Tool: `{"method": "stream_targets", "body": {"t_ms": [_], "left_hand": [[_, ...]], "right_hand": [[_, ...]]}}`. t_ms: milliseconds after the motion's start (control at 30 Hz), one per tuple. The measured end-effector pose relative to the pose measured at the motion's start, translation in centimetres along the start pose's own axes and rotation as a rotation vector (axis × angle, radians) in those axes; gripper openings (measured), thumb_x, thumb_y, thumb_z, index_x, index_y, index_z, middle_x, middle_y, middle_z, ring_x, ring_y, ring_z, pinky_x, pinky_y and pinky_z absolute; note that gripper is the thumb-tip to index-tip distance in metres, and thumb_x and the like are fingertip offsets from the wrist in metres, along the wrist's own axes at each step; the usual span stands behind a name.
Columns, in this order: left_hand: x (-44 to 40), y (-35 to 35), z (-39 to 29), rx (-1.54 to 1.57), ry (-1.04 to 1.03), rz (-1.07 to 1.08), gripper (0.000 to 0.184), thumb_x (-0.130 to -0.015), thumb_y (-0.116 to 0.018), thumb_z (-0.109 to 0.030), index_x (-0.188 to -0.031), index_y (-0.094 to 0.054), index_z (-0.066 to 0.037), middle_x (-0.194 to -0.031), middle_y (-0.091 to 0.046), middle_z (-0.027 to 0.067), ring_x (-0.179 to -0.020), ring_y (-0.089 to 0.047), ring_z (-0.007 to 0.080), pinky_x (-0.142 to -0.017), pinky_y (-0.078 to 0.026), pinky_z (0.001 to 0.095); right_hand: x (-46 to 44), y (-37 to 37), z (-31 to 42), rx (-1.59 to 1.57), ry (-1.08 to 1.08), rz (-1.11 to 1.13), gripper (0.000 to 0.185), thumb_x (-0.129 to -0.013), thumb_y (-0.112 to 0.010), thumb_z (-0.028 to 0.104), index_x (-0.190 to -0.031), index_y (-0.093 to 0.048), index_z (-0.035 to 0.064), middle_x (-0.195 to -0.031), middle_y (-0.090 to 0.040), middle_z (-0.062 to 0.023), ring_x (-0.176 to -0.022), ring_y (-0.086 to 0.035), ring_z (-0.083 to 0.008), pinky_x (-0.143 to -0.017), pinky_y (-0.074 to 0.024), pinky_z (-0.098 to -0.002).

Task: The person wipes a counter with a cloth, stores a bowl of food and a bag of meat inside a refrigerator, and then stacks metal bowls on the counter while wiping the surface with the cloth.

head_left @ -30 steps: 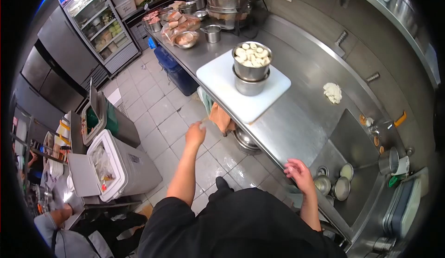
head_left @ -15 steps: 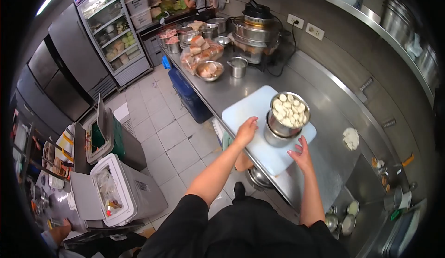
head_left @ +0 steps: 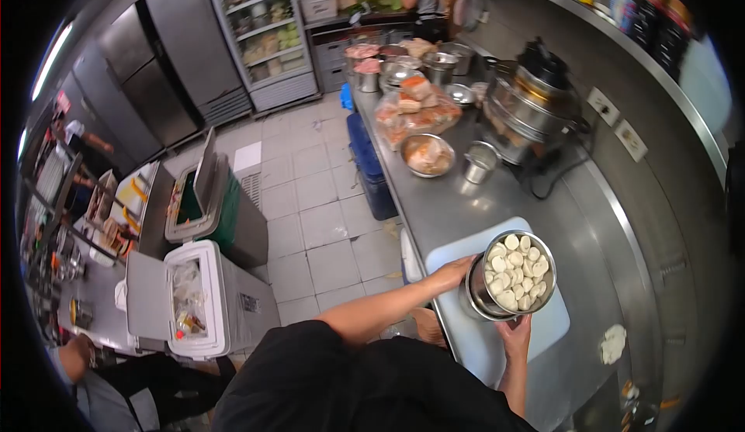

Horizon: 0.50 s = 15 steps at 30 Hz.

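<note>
Two stacked pots [head_left: 483, 297], white pieces [head_left: 516, 274] atop, touched over cutting board [head_left: 476, 345] by left hand [head_left: 456, 274], right hand [head_left: 514, 336]; fingers' closure cannot be told; likely gripping step, level support needed.

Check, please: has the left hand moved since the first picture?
Yes. The left hand has moved inward, from outside the edge of the metal counter to the stacked pots.
</note>
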<state>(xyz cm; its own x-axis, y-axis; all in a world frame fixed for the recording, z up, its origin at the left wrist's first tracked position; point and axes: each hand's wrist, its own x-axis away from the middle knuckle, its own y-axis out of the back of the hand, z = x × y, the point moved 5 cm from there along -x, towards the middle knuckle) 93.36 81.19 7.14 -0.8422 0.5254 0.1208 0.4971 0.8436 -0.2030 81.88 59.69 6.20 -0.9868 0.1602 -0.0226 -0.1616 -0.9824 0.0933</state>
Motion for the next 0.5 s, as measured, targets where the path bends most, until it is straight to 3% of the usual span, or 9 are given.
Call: {"method": "stream_targets", "body": {"t_ms": [100,167,200,233,300,367,433,467,500], "left_hand": [[3.1,7.6,-3.5,0.114,-0.009,-0.105,0.069,-0.104,-0.033,-0.057,-0.154,-0.029,-0.010,-0.153,-0.039,0.0097,-0.137,-0.042,0.0232,-0.113,-0.035,0.0407],[4.2,14.5,-1.1,0.202,0.156,-0.196,0.079,-0.098,-0.037,-0.067,-0.157,-0.020,-0.018,-0.152,-0.038,0.0074,-0.139,-0.037,0.0241,-0.108,-0.039,0.0508],[4.9,17.4,-0.4,0.338,0.160,-0.143,0.084,-0.095,-0.035,-0.073,-0.156,-0.019,-0.019,-0.149,-0.042,0.0096,-0.133,-0.046,0.0269,-0.098,-0.048,0.0544],[5.9,20.0,-1.2,0.524,0.149,-0.096,0.079,-0.096,-0.035,-0.072,-0.155,-0.022,-0.020,-0.146,-0.045,0.0108,-0.123,-0.056,0.0265,-0.087,-0.056,0.0515],[7.9,26.4,-3.3,0.591,0.088,-0.167,0.075,-0.097,-0.034,-0.069,-0.154,-0.025,-0.020,-0.144,-0.048,0.0110,-0.114,-0.062,0.0229,-0.081,-0.060,0.0476],[9.4,32.8,-5.0,0.589,0.008,-0.256,0.073,-0.098,-0.034,-0.068,-0.153,-0.026,-0.020,-0.143,-0.048,0.0107,-0.114,-0.062,0.0215,-0.081,-0.060,0.0456],[10.9,38.9,-6.7,0.577,-0.060,-0.334,0.072,-0.099,-0.034,-0.066,-0.152,-0.027,-0.019,-0.143,-0.049,0.0104,-0.115,-0.062,0.0201,-0.081,-0.061,0.0437],[11.2,41.9,-7.7,0.606,-0.101,-0.375,0.071,-0.099,-0.034,-0.066,-0.152,-0.027,-0.019,-0.142,-0.050,0.0105,-0.115,-0.062,0.0197,-0.081,-0.061,0.0415],[11.5,44.9,-8.7,0.640,-0.145,-0.417,0.071,-0.100,-0.033,-0.065,-0.152,-0.027,-0.018,-0.142,-0.050,0.0105,-0.115,-0.062,0.0193,-0.081,-0.061,0.0393]], "right_hand": [[-3.4,-7.6,2.3,-0.083,0.004,0.060,0.092,-0.069,-0.088,0.014,-0.143,-0.037,-0.0037,-0.139,-0.051,-0.0162,-0.120,-0.057,-0.0266,-0.103,-0.0470,-0.0380],[-6.2,-13.4,2.8,0.110,0.032,0.230,0.094,-0.068,-0.089,0.020,-0.142,-0.037,-0.0058,-0.139,-0.051,-0.0157,-0.125,-0.054,-0.0257,-0.103,-0.0453,-0.0382],[-7.6,-17.0,3.7,0.113,0.036,0.273,0.090,-0.067,-0.090,0.023,-0.137,-0.043,-0.0081,-0.135,-0.055,-0.0175,-0.122,-0.056,-0.0254,-0.103,-0.0451,-0.0373],[-8.9,-20.4,4.3,0.117,0.039,0.302,0.090,-0.067,-0.090,0.023,-0.137,-0.043,-0.0081,-0.135,-0.055,-0.0175,-0.122,-0.056,-0.0254,-0.103,-0.0451,-0.0373],[-11.6,-27.6,5.4,0.143,0.048,0.375,0.090,-0.066,-0.092,0.025,-0.135,-0.045,-0.0080,-0.132,-0.057,-0.0179,-0.120,-0.057,-0.0260,-0.102,-0.0454,-0.0373],[-14.2,-34.6,6.9,0.180,0.072,0.422,0.092,-0.064,-0.093,0.027,-0.135,-0.046,-0.0080,-0.132,-0.058,-0.0186,-0.120,-0.058,-0.0266,-0.102,-0.0459,-0.0379],[-16.5,-40.9,9.8,0.237,0.243,0.399,0.069,-0.065,-0.091,0.026,-0.119,-0.061,-0.0052,-0.114,-0.070,-0.0180,-0.108,-0.067,-0.0268,-0.094,-0.0510,-0.0378],[-17.9,-43.4,10.5,0.338,0.289,0.526,0.067,-0.074,-0.085,0.023,-0.129,-0.055,-0.0030,-0.126,-0.064,-0.0183,-0.116,-0.063,-0.0285,-0.097,-0.0505,-0.0410],[-19.7,-46.4,10.8,0.340,0.294,0.539,0.067,-0.074,-0.085,0.023,-0.129,-0.055,-0.0030,-0.126,-0.064,-0.0183,-0.116,-0.063,-0.0285,-0.097,-0.0505,-0.0410]]}}
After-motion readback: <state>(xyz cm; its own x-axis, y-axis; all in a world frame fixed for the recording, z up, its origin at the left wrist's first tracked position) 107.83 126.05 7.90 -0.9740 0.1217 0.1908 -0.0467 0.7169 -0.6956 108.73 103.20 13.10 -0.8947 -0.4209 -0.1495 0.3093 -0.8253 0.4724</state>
